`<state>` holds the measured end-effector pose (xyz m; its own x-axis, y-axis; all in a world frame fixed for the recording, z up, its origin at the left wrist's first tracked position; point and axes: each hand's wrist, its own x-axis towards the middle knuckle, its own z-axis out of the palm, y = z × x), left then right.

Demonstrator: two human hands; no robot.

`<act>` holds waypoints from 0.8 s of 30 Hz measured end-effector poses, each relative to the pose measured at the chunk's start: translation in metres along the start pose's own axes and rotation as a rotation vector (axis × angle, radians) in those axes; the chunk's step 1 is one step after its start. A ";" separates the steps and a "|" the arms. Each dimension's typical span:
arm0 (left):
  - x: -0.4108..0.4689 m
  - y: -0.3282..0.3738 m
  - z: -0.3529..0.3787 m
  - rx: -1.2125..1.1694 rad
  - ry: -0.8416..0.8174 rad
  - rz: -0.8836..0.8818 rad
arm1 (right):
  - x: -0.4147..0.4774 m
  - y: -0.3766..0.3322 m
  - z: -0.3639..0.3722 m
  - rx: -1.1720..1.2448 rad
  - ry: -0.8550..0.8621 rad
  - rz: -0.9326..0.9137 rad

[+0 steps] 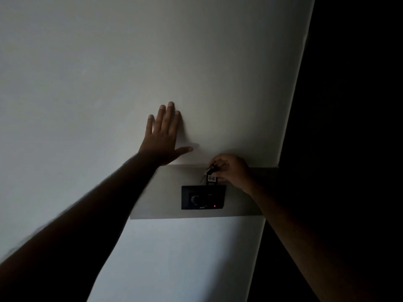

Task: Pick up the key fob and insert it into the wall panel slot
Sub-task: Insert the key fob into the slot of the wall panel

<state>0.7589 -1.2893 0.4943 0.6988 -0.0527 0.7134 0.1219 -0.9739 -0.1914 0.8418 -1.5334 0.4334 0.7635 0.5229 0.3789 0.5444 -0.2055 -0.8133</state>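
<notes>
A black wall panel [203, 197] with a round knob and a small red light sits on a grey band of the wall. Directly above its top edge is the key fob [211, 178], dark with a white numbered label, its lower end touching the panel's top. My right hand [232, 171] pinches the fob and the attached key from the right. My left hand [162, 138] lies flat on the white wall up and to the left of the panel, fingers spread, holding nothing.
The room is dim. The grey band [163, 192] runs across the white wall. A dark edge or doorway [349, 105] fills the right side beyond the wall's corner.
</notes>
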 end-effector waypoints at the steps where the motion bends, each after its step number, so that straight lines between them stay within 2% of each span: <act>1: 0.001 0.000 0.001 0.004 -0.001 -0.002 | 0.000 0.002 0.001 -0.045 0.006 -0.025; 19: 0.003 0.002 0.003 0.004 -0.019 -0.015 | -0.003 0.036 0.005 -0.229 -0.060 -0.110; 24: 0.002 0.002 0.003 0.008 -0.025 -0.020 | -0.003 0.048 0.011 -0.237 -0.019 -0.129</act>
<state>0.7624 -1.2912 0.4935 0.7134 -0.0281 0.7002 0.1410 -0.9730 -0.1827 0.8618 -1.5362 0.3885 0.6768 0.5727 0.4626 0.7048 -0.3226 -0.6318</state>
